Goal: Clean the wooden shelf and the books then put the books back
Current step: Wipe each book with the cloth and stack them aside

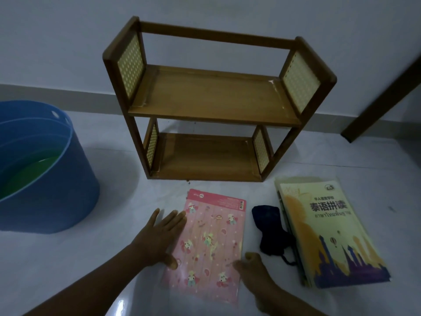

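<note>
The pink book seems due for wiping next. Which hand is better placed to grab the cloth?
Probably the right hand: the dark cloth lies just beside it, right of the pink book. The left hand lies flat on the book's far edge.

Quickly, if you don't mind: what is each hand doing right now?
Left hand: open, flat on the left edge of the pink book, holding nothing.
Right hand: fingers on the book's right edge; a grip cannot be told.

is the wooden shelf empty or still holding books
Empty: both tiers of the wooden shelf are bare; the books lie on the floor.
</note>
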A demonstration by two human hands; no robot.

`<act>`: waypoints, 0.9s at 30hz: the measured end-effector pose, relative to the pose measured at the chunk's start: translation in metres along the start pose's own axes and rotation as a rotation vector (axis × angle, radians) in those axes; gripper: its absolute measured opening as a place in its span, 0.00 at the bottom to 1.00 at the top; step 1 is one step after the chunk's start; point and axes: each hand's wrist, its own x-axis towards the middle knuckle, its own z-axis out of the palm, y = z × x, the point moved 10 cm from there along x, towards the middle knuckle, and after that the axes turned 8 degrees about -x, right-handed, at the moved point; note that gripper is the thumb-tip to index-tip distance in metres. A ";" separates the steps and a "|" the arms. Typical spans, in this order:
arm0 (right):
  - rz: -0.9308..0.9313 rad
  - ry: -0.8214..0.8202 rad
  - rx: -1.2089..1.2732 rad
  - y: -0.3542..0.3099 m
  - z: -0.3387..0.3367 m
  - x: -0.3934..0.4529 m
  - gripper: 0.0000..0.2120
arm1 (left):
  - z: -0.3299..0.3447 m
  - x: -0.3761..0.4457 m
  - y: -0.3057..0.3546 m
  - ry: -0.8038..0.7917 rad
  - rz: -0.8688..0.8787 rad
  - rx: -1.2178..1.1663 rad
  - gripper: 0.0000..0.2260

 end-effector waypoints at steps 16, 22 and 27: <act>-0.442 -0.236 0.396 -0.118 -0.070 -0.050 0.10 | -0.075 -0.049 -0.005 0.685 0.026 -0.797 0.27; -0.568 -0.279 0.619 -0.143 -0.102 -0.071 0.14 | -0.150 -0.069 -0.004 1.016 -0.067 -0.866 0.16; -0.540 -0.363 0.686 -0.135 -0.094 -0.057 0.18 | -0.146 -0.061 -0.007 0.882 -0.154 -0.908 0.11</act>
